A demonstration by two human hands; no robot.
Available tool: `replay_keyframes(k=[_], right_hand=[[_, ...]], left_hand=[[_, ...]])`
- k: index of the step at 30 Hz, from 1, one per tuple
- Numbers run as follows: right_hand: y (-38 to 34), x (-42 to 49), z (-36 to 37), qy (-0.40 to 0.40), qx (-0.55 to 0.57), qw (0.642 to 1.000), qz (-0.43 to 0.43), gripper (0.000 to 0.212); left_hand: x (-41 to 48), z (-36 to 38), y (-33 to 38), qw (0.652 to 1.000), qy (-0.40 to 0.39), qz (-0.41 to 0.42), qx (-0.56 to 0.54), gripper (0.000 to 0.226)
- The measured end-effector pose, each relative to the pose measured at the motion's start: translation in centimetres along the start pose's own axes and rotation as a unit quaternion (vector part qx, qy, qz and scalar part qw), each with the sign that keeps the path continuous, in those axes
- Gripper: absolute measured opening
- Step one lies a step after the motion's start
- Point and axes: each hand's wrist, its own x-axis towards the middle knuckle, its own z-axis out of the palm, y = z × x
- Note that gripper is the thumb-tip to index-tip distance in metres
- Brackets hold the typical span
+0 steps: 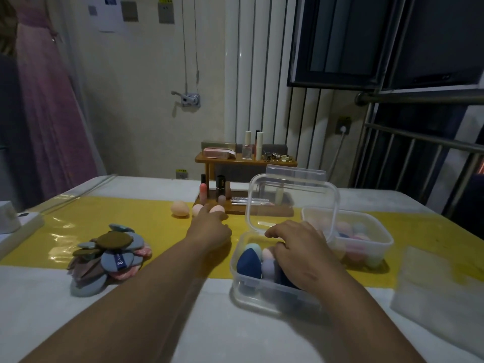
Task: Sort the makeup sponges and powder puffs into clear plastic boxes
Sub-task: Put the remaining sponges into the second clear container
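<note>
Sponges (216,208) lie on the desk (157,297) just beyond your left hand (210,230); your right hand (296,247) sits in the box (262,293). You cannot tell whether either grip holds anything.

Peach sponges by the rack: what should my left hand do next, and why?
Probably pinch the nearest peach sponge with the left hand and bring it to the near box. The hand is right at it, three sponges lie loose on the mat, and that box stands open.

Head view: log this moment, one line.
left hand at peach sponges | right hand in near box | puffs piled on table
</note>
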Motion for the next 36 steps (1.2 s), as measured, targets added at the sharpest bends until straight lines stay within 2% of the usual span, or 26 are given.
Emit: replay_keyframes(k=[4,7,11,14,16,19,21,23,27,30,32,34,36], right_hand=[[-0.1,0.1,0.2,0.0,0.0,1.0,0.001,0.034],[0.0,0.0,0.2,-0.005,-0.001,1.0,-0.005,0.034],[-0.1,-0.1,-0.1,-0.01,0.016,1.0,-0.004,0.034],[0.1,-0.1,-0.1,-0.017,0.034,0.999,0.002,0.034],[0.4,0.0,-0.1,-0.013,0.072,0.997,0.017,0.035],[0.9,0.1,0.1,-0.008,0.163,0.985,0.046,0.035],[1.1,0.2,0.2,-0.002,0.208,0.977,0.053,0.032],[1.1,0.3,0.2,0.034,0.248,0.967,0.053,0.027],[0.8,0.0,-0.4,0.108,0.335,0.936,0.026,0.02],[1.1,-0.1,-0.6,0.113,0.352,0.929,0.016,0.016],[1.2,0.0,-0.7,0.126,0.336,0.933,0.019,0.013],[1.2,0.0,-0.8,0.147,0.329,0.932,0.03,0.015],[1.3,-0.1,-1.1,0.163,0.334,0.927,0.044,0.013]], left_hand=[[0.3,0.4,-0.3,0.999,0.003,-0.031,-0.003,0.052],[-0.1,0.7,-0.6,0.999,0.008,-0.013,0.049,0.057],[-0.9,0.6,-0.5,0.999,0.043,0.0,0.001,0.049],[-1.7,0.0,0.0,0.988,0.059,-0.033,-0.136,0.043],[-2.6,-0.6,0.4,0.965,0.093,-0.008,-0.244,0.035],[-4.9,-1.8,1.6,0.925,0.153,0.03,-0.346,0.012],[-6.5,-2.2,2.6,0.901,0.17,0.041,-0.398,0.014],[-7.9,-2.2,3.7,0.889,0.142,0.092,-0.426,0.019],[-9.7,-1.4,5.3,0.9,0.08,0.189,-0.384,0.019],[-10.1,-1.3,5.8,0.902,0.059,0.196,-0.38,0.023],[-10.2,-1.5,5.8,0.917,0.036,0.193,-0.346,0.023],[-10.5,-1.7,5.7,0.944,0.025,0.203,-0.258,0.023],[-10.9,-2.0,5.8,0.953,0.039,0.28,-0.109,0.022]])
